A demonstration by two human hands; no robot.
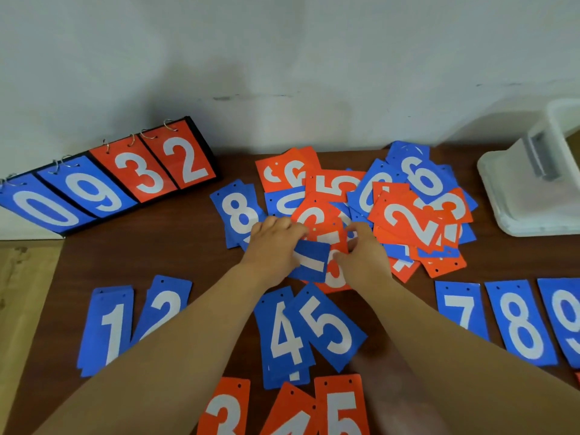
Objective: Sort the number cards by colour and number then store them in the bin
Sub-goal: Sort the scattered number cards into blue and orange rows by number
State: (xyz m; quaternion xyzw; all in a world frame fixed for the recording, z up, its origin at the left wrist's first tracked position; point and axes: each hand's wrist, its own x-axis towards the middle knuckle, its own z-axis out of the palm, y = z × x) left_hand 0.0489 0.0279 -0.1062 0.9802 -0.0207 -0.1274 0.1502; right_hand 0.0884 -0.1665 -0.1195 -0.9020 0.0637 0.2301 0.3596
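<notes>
Roughly halfway, you: left hand [276,243] and right hand [365,257] pinch a blue rectangular number-one card [310,260]; mixed red-and-blue pile [408,215] left to sort.

The number cards [521,324], blue and orange alike, are thin flat sheets with a matt face; plastic or coated card cannot be told. The table [150,246] has a dark brown wood-grain top, smooth, with a low sheen. The scoreboard [106,180] has a matt black backing and bright metal rings [147,135]. The bin [533,196] is smooth translucent white plastic with a grey latch [544,158]. The wall [282,58] is matt painted and scuffed.
</notes>
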